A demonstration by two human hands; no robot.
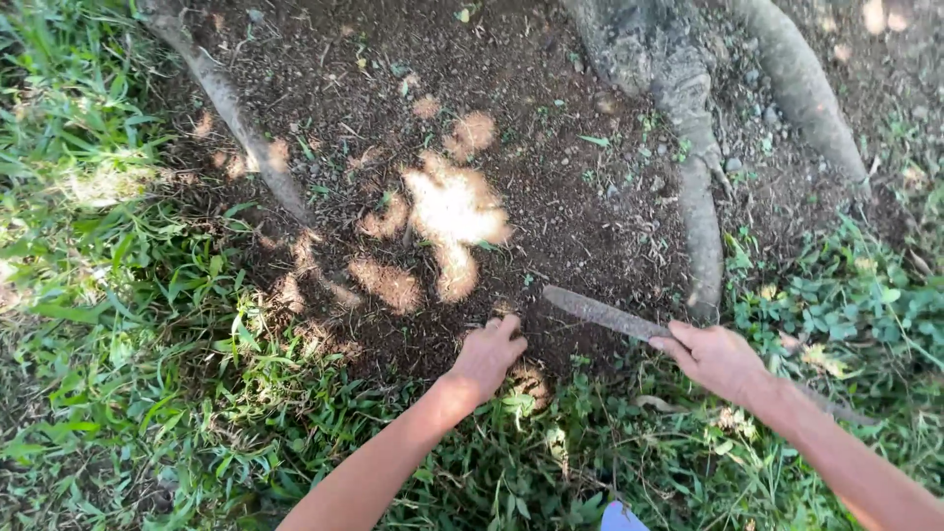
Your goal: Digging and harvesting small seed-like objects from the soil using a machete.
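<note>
Right hand [716, 358]: closed around the handle end of a long, flat, dull grey metal blade [602, 313].
Left hand [488, 354]: fingers curled down into the soil, knuckles up; whether it pinches anything I cannot tell.
Blade position: up and left of the right hand, tip near the left hand's fingertips.
Blade axis: slanting from lower right to upper left, low over the dark bare soil [551, 147].
Blade look: worn and narrow.
Surroundings: green grass [128, 324] and grey tree roots [700, 216].

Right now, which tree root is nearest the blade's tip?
The middle root, running down beside the blade held in the right hand; the others lie farther off.
</note>
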